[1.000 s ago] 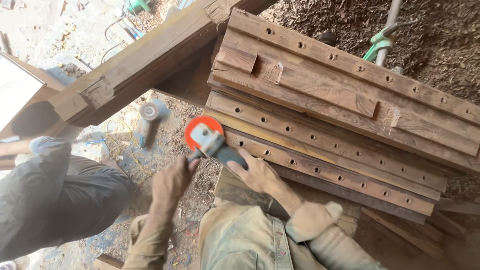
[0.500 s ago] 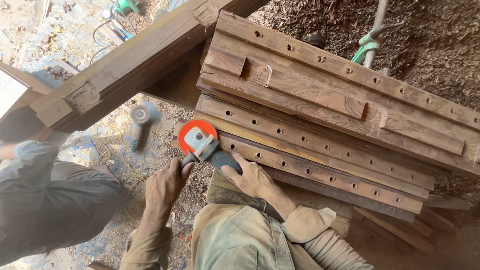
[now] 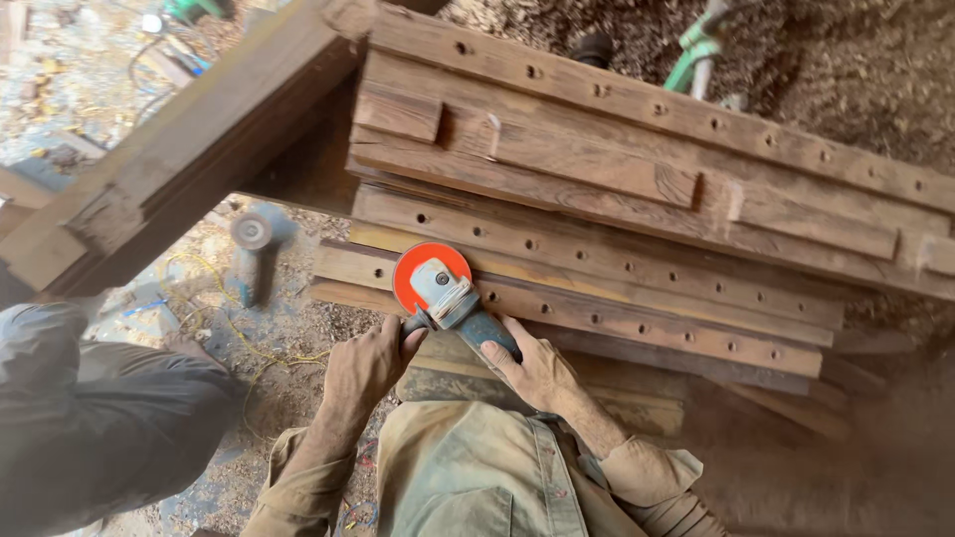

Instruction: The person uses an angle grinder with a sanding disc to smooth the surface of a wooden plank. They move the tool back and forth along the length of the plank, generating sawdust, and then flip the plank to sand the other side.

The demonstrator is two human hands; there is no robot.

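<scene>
angle grinder (image 3: 446,298) shifted onto stacked planks (image 3: 617,249), both hands (image 3: 370,360) following

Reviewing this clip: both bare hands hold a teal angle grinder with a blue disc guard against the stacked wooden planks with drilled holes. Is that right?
Not quite: the head view shows the disc guard is orange-red, not blue. Otherwise it holds: the left hand and right hand hold the teal angle grinder against the stacked wooden planks with drilled holes.

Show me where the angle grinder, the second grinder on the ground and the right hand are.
angle grinder (image 3: 445,290): head view, on its grey gear head beside the orange disc.
second grinder (image 3: 253,249): head view, on its upright body below the round head.
right hand (image 3: 537,370): head view, on the back of the hand.
</scene>
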